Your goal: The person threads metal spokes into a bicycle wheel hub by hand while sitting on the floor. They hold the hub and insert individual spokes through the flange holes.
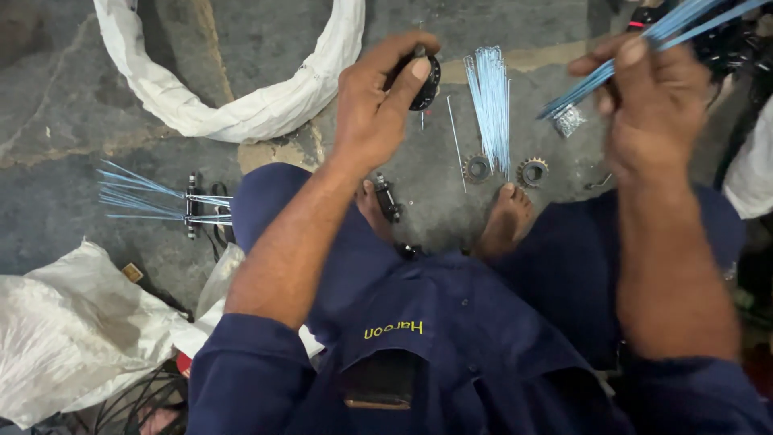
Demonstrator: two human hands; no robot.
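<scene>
Top centre: I see the left hand (377, 105) with fingers closed round a black hub (424, 79), held above the floor (64, 105). Upper right: the right hand (654, 105) pinches a bundle of spokes (636, 60). More loose spokes (489, 101) lie between the hands, 2 sprockets (506, 170) just below them. Left: a spoked hub (192, 205). Upper left: a white-wrapped rim (241, 105), possibly a tyre.
</scene>
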